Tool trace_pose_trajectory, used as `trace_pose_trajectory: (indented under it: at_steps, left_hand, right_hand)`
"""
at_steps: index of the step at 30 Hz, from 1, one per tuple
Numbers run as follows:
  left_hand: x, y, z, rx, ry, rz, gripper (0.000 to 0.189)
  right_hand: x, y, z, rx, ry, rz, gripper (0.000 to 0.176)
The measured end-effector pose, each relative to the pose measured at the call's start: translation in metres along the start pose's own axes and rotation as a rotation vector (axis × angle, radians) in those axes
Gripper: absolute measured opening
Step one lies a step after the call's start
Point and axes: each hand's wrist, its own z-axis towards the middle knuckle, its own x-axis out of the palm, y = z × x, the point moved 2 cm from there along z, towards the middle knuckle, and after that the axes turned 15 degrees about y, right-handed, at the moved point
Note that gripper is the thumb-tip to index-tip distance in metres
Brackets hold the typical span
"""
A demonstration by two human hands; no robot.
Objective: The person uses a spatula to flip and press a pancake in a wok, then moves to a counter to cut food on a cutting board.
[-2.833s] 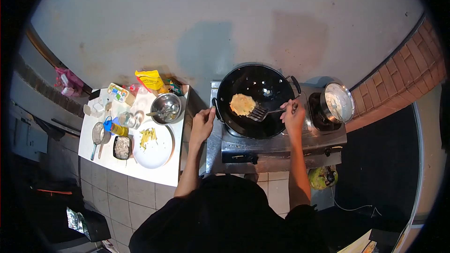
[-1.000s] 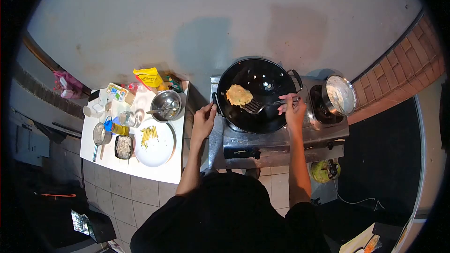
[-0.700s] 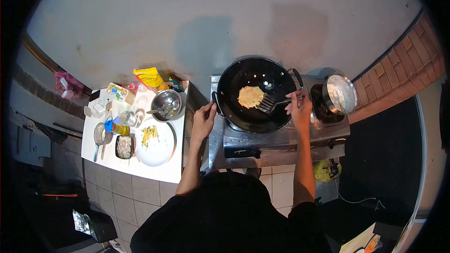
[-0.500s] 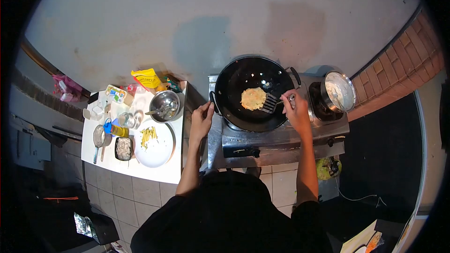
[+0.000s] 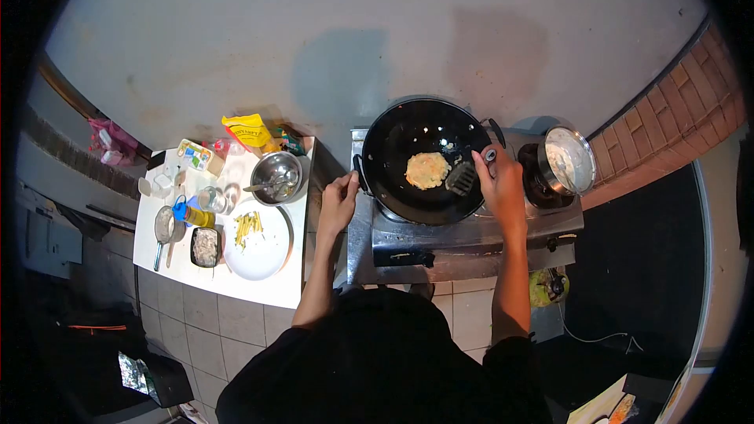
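Note:
A golden pancake (image 5: 426,170) lies in a large black wok (image 5: 400,127) on the stove. My left hand (image 5: 338,202) is closed at the wok's left side, thumb and fingers pinching the loop handle (image 5: 358,163). In my right hand (image 5: 503,184), closed round its grip, is a slotted spatula (image 5: 461,180). Its dark head is inside the wok, just right of the pancake and apart from its edge. Small pale crumbs are scattered in the wok near the pancake.
Right of the wok, a metal pot (image 5: 567,160) with white contents sits on the other burner. On the white table (image 5: 271,292) at left are a plate (image 5: 267,247) with yellow strips, a steel bowl (image 5: 276,177), a black tray (image 5: 206,247) and a yellow bag (image 5: 250,133).
The spatula has drawn back from the pancake's right edge, and its head has turned. My right hand has rotated with it. My left hand stays at the wok handle.

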Motion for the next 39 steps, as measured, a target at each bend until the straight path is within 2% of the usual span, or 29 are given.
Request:
trace_pose_trajectory:
  at_steps: [3,10,12,16,19,25,27,30,39]
  left_hand:
    - [-0.003,0.001,0.0,-0.059,0.084,0.069,0.039]
    - [-0.002,-0.003,-0.001,-0.022,0.031,0.077,0.039]
    - [-0.003,-0.004,0.0,-0.032,0.023,0.121,0.04]
    - [-0.002,-0.004,-0.001,0.004,-0.038,0.114,0.04]
    - [-0.004,-0.002,0.002,-0.018,-0.01,0.109,0.041]
    - [-0.003,-0.01,0.002,-0.001,-0.032,0.096,0.043]
    - [-0.006,-0.008,0.004,0.014,-0.038,0.165,0.045]
    - [-0.006,-0.01,0.002,-0.045,-0.021,0.158,0.046]
    - [-0.005,-0.017,0.004,-0.005,-0.018,0.265,0.04]
  right_hand:
    - [0.005,0.001,0.001,0.043,0.053,0.053,0.02]
    - [0.028,-0.01,0.002,0.157,0.064,0.098,0.026]
    - [0.046,-0.021,0.001,0.226,0.13,0.23,0.027]
    - [0.045,-0.025,-0.003,0.222,0.147,0.331,0.026]
    - [0.034,-0.017,-0.006,0.206,0.17,0.338,0.025]
    - [0.053,-0.03,-0.009,0.153,0.091,0.249,0.023]
    - [0.05,-0.023,-0.013,0.237,0.123,0.357,0.022]
    - [0.043,-0.011,-0.019,0.269,0.118,0.34,0.021]
    - [0.059,-0.015,-0.022,0.283,0.091,0.367,0.022]
